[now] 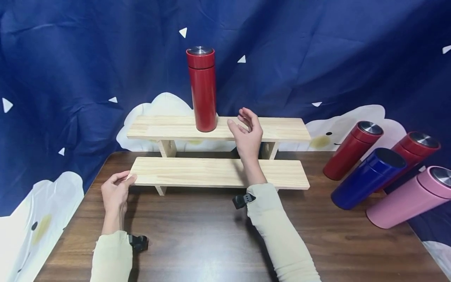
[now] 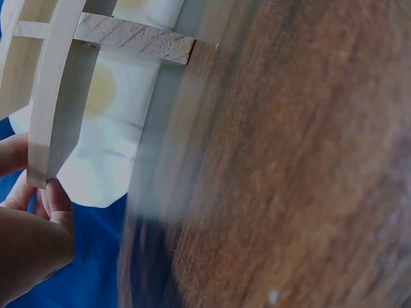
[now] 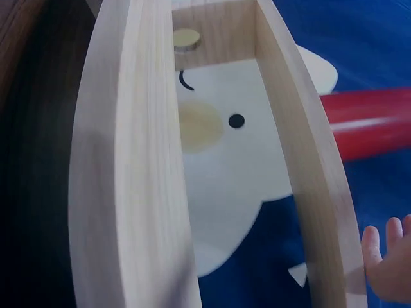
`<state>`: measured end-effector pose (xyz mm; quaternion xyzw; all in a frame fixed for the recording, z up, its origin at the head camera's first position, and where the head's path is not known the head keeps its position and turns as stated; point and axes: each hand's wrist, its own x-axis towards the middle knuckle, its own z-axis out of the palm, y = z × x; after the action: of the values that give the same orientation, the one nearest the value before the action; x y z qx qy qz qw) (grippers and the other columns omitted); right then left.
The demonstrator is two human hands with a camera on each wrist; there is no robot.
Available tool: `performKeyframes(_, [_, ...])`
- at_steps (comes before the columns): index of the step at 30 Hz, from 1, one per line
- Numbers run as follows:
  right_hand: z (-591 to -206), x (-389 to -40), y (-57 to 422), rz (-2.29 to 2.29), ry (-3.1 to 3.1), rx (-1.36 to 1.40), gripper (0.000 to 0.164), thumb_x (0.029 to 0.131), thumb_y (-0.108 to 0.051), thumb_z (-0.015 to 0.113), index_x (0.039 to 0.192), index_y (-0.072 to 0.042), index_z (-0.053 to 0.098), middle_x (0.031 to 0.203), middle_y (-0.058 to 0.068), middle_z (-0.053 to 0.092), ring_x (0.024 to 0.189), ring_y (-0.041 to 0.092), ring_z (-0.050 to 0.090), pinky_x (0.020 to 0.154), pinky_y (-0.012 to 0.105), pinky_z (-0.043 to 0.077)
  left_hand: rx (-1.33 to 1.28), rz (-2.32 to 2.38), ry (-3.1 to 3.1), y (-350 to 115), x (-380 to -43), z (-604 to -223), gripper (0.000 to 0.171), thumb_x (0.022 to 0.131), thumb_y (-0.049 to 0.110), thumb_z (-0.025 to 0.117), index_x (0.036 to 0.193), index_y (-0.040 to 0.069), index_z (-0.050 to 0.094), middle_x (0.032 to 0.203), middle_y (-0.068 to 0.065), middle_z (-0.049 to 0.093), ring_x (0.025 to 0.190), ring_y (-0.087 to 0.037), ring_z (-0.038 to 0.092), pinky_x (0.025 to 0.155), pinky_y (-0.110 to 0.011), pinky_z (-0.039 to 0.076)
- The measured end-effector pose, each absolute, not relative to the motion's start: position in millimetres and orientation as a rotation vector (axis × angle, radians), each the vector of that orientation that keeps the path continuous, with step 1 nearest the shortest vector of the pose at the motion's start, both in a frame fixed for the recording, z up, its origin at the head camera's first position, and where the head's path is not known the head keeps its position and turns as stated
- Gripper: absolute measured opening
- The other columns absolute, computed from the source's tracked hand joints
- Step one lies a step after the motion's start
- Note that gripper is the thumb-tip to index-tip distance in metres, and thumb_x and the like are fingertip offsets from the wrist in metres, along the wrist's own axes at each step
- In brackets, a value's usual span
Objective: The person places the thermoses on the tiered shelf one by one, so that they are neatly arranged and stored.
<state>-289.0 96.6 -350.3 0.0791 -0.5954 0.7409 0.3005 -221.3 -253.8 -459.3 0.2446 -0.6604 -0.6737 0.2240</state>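
A two-tier wooden shelf (image 1: 218,172) stands on the table, with a red thermos (image 1: 203,94) upright on its upper board, left of the middle. My left hand (image 1: 116,190) pinches the left end of the lower board; the left wrist view shows the thumb and fingers on either side of the board end (image 2: 38,154). To the right of the thermos and apart from it is my right hand (image 1: 248,135), its fingers relaxed and holding nothing. That hand (image 3: 392,269) appears beside the upper board (image 3: 314,154) in the right wrist view, with the red thermos (image 3: 372,122) farther along.
On the table's right side stand a second red thermos (image 1: 352,150), a blue thermos (image 1: 366,180), a third red one (image 1: 415,150) and a pink one (image 1: 408,197), close together. A dark blue curtain (image 1: 275,47) with white shapes hangs behind the brown wooden table (image 1: 197,235).
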Motion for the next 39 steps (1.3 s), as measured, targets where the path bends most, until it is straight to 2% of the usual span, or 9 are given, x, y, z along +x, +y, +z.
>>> performKeyframes(5, [-349, -283, 113, 1.927, -1.580, 0.202, 0.052, 0.085, -0.004, 0.078, 0.133, 0.004, 0.059, 0.133, 0.023, 0.060, 0.118, 0.024, 0.060, 0.098, 0.041, 0.050, 0.679, -1.858, -1.814, -255, -222, -460, 0.021, 0.078, -0.007, 0.080, 0.094, 0.004, 0.075, 0.077, 0.007, 0.066, 0.071, -0.004, 0.062, 0.066, -0.015, 0.052])
performKeyframes(9, [-352, -278, 124, 1.910, -1.569, 0.190, 0.053, 0.085, -0.003, 0.079, 0.133, 0.005, 0.058, 0.131, 0.022, 0.061, 0.120, 0.033, 0.059, 0.098, 0.044, 0.050, 0.694, -1.849, -1.846, -255, -222, -459, 0.024, 0.080, -0.005, 0.080, 0.102, -0.001, 0.074, 0.077, 0.009, 0.065, 0.072, -0.004, 0.061, 0.067, -0.015, 0.052])
performKeyframes(14, [-355, -275, 135, 1.913, -1.566, 0.168, 0.054, 0.085, -0.002, 0.078, 0.134, 0.005, 0.057, 0.130, 0.021, 0.062, 0.121, 0.034, 0.058, 0.099, 0.044, 0.049, 0.680, -1.849, -1.864, -254, -222, -458, 0.030, 0.080, -0.005, 0.080, 0.109, -0.007, 0.071, 0.078, 0.008, 0.065, 0.073, -0.003, 0.061, 0.067, -0.015, 0.051])
performKeyframes(19, [-358, -271, 145, 1.908, -1.553, 0.124, 0.054, 0.084, -0.001, 0.078, 0.134, 0.003, 0.057, 0.129, 0.019, 0.063, 0.120, 0.038, 0.057, 0.097, 0.039, 0.050, 0.689, -1.862, -1.844, -253, -223, -459, 0.026, 0.080, -0.006, 0.080, 0.105, -0.003, 0.073, 0.077, 0.008, 0.065, 0.073, -0.004, 0.061, 0.067, -0.015, 0.052])
performKeyframes(23, [-360, -269, 154, 1.891, -1.526, 0.102, 0.054, 0.083, 0.000, 0.078, 0.133, 0.003, 0.058, 0.130, 0.024, 0.061, 0.121, 0.042, 0.055, 0.096, 0.037, 0.050, 0.695, -1.858, -1.850, -253, -223, -460, 0.028, 0.080, -0.005, 0.079, 0.107, -0.005, 0.072, 0.078, 0.009, 0.065, 0.074, -0.005, 0.060, 0.068, -0.015, 0.051])
performKeyframes(29, [-362, -262, 165, 1.881, -1.482, 0.028, 0.053, 0.083, 0.003, 0.077, 0.132, 0.004, 0.058, 0.126, 0.020, 0.064, 0.119, 0.041, 0.057, 0.096, 0.035, 0.051, 0.707, -1.854, -1.846, -253, -221, -460, 0.029, 0.080, -0.005, 0.080, 0.108, -0.005, 0.072, 0.079, 0.008, 0.065, 0.074, -0.004, 0.061, 0.068, -0.015, 0.052])
performKeyframes(35, [-364, -256, 174, 1.877, -1.438, 0.004, 0.051, 0.083, 0.004, 0.075, 0.131, 0.008, 0.057, 0.127, 0.024, 0.062, 0.117, 0.038, 0.058, 0.103, 0.041, 0.048, 0.681, -1.893, -1.790, -252, -220, -458, 0.026, 0.079, -0.009, 0.079, 0.104, -0.005, 0.073, 0.074, 0.008, 0.065, 0.069, -0.003, 0.062, 0.065, -0.015, 0.052])
performKeyframes(39, [-366, -254, 180, 1.867, -1.418, -0.008, 0.050, 0.083, 0.006, 0.075, 0.130, 0.008, 0.057, 0.125, 0.021, 0.063, 0.116, 0.035, 0.059, 0.105, 0.044, 0.046, 0.663, -1.912, -1.777, -252, -220, -456, 0.027, 0.079, -0.010, 0.079, 0.104, -0.007, 0.072, 0.072, 0.008, 0.065, 0.068, -0.003, 0.062, 0.064, -0.014, 0.052])
